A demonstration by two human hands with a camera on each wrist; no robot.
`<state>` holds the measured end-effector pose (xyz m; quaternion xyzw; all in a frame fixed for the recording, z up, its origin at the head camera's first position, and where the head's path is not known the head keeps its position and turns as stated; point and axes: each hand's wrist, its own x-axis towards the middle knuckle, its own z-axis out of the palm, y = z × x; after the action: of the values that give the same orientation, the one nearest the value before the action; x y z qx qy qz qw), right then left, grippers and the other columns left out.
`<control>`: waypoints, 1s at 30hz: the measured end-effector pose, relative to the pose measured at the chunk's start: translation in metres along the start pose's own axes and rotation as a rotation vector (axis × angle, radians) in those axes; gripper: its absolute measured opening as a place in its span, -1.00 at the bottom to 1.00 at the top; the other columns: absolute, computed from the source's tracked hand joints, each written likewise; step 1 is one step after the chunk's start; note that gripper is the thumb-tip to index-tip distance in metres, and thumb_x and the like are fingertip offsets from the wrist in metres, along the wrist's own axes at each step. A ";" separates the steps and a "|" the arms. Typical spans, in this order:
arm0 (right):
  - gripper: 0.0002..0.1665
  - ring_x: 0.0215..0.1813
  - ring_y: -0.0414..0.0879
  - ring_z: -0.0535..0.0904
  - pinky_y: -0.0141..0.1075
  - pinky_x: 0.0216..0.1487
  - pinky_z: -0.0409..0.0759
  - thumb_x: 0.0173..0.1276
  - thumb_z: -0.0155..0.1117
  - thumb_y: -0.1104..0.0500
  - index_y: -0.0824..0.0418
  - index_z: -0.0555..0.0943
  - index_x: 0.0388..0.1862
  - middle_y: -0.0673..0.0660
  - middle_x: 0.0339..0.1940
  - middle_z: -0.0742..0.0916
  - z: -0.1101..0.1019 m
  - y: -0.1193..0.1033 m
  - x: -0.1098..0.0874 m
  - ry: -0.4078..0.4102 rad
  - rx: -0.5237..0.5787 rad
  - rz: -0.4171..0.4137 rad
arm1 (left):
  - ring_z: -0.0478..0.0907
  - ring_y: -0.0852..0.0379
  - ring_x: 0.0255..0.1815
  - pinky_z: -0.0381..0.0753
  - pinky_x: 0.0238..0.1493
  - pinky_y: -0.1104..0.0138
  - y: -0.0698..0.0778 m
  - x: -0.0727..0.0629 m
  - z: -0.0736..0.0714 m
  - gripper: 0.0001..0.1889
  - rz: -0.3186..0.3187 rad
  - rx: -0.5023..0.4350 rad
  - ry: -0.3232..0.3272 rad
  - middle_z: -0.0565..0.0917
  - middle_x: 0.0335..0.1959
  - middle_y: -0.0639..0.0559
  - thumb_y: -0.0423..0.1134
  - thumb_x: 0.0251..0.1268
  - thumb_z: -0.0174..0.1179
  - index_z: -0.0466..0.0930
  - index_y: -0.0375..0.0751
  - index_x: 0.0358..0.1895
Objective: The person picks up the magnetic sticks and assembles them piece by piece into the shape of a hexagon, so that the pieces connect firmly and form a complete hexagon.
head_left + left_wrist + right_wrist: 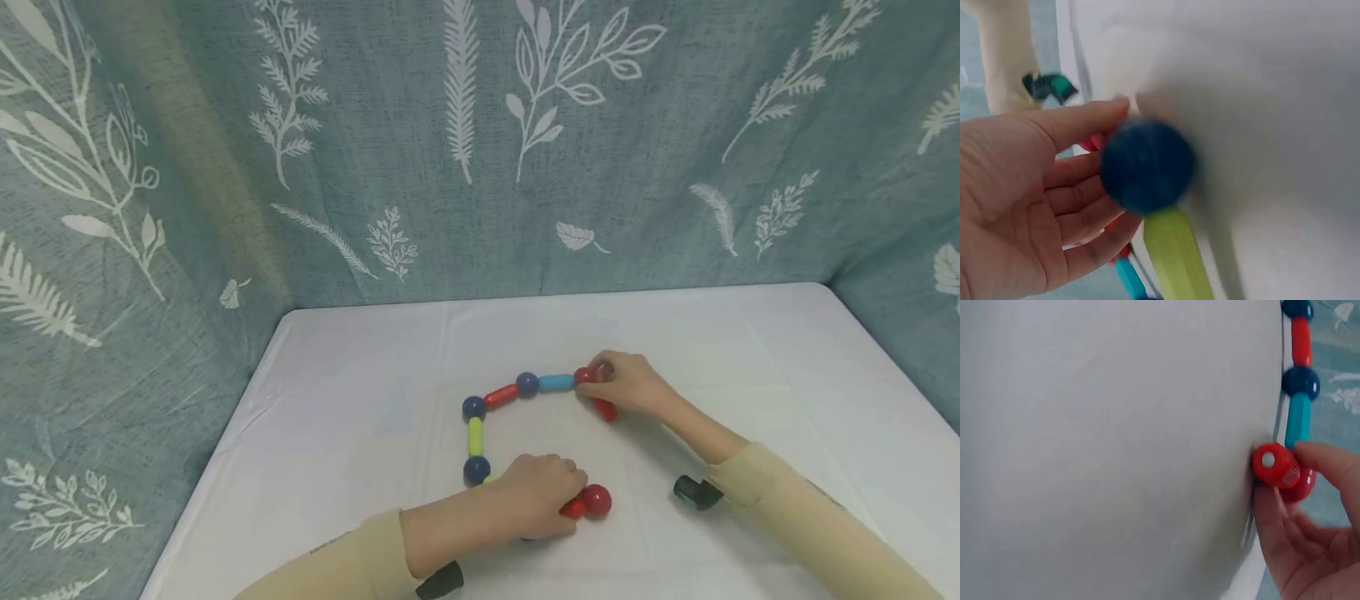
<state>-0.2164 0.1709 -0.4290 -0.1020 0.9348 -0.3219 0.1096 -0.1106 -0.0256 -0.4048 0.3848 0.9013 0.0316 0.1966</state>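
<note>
A chain of magnetic balls and rods lies on the table. My right hand [630,383] pinches the red ball [585,377] at its far right, from which a red rod [1275,464] sticks out, its pale tip facing the right wrist camera. My left hand [536,496] grips the near end around a red rod [573,507] tipped with another red ball [597,501]. Beside the left fingers, a dark blue ball [1147,165] joins a yellow-green rod [1177,256]; the ball hides part of that grip in the left wrist view.
Between the hands the chain runs through a light blue rod [557,382], dark blue balls [528,384], a red rod [502,396] and a yellow-green rod [476,437]. White cloth covers the table [360,433]; a patterned curtain [480,167] hangs behind.
</note>
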 end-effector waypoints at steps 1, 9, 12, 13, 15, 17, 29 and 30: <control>-0.47 -0.28 -0.03 0.55 -0.26 -0.34 0.54 0.24 0.39 -0.05 0.32 0.55 -0.01 0.16 -0.27 0.66 -0.002 0.002 -0.001 0.001 -0.001 0.031 | 0.36 0.30 -0.42 0.39 -0.41 0.47 -0.003 0.000 -0.001 -0.70 -0.003 0.017 0.011 0.48 -0.43 0.20 -0.07 0.16 0.40 0.61 -0.05 -0.09; -0.47 -0.02 0.05 0.55 -0.06 -0.05 0.57 0.28 0.36 -0.08 0.25 0.54 0.05 0.19 -0.06 0.65 -0.016 0.017 -0.013 0.023 -0.177 -0.247 | 0.39 0.28 -0.28 0.45 -0.29 0.44 -0.034 -0.005 0.002 -0.59 -0.046 -0.050 0.107 0.54 -0.28 0.20 -0.08 0.14 0.41 0.59 -0.03 0.06; -0.53 0.29 0.12 0.40 0.07 0.23 0.41 0.28 0.37 0.12 0.15 0.57 0.16 0.19 0.24 0.56 -0.022 0.022 -0.014 0.004 -0.267 -0.583 | 0.40 0.31 -0.25 0.45 -0.27 0.47 -0.040 -0.007 0.006 -0.53 -0.046 -0.195 0.138 0.55 -0.24 0.23 0.05 0.14 0.39 0.57 -0.01 0.09; -0.58 0.31 0.11 0.38 0.06 0.26 0.39 0.25 0.37 0.20 0.11 0.61 0.12 0.18 0.25 0.56 -0.023 0.023 -0.014 -0.009 -0.300 -0.674 | 0.40 0.32 -0.26 0.45 -0.29 0.49 -0.041 -0.007 0.008 -0.53 -0.045 -0.243 0.155 0.55 -0.25 0.24 0.08 0.14 0.38 0.58 -0.02 0.07; -0.63 0.28 0.09 0.40 0.02 0.24 0.42 0.20 0.39 0.28 0.07 0.67 0.00 0.16 0.20 0.60 -0.023 0.024 -0.014 -0.015 -0.358 -0.788 | 0.41 0.34 -0.27 0.45 -0.28 0.51 -0.041 -0.007 0.013 -0.56 -0.043 -0.315 0.195 0.58 -0.27 0.25 0.10 0.16 0.36 0.60 -0.03 0.03; -0.68 0.25 0.07 0.42 -0.03 0.22 0.45 0.17 0.43 0.28 0.04 0.69 -0.08 0.14 0.16 0.62 -0.020 0.024 -0.014 -0.006 -0.386 -0.829 | 0.42 0.34 -0.28 0.45 -0.28 0.52 -0.042 -0.007 0.017 -0.61 -0.041 -0.340 0.237 0.59 -0.28 0.25 0.08 0.18 0.35 0.62 -0.03 -0.02; -0.73 0.11 -0.12 0.43 -0.23 0.11 0.51 0.19 0.48 0.19 -0.05 0.68 -0.13 -0.07 -0.02 0.63 0.005 0.014 -0.038 -0.127 -0.122 -0.766 | 0.42 0.34 -0.35 0.45 -0.32 0.52 -0.039 -0.005 0.025 -0.68 -0.075 -0.405 0.309 0.58 -0.35 0.26 0.02 0.18 0.34 0.63 -0.08 -0.11; -0.72 0.10 -0.13 0.43 -0.23 0.09 0.52 0.18 0.48 0.20 -0.06 0.68 -0.13 -0.09 -0.04 0.63 0.005 0.013 -0.040 -0.125 -0.114 -0.761 | 0.42 0.35 -0.35 0.45 -0.32 0.52 -0.039 -0.005 0.025 -0.68 -0.077 -0.408 0.313 0.58 -0.35 0.26 0.02 0.18 0.34 0.63 -0.08 -0.11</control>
<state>-0.1781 0.1883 -0.4357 -0.4666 0.8381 -0.2805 0.0331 -0.1243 -0.0590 -0.4342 0.2930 0.9097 0.2643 0.1295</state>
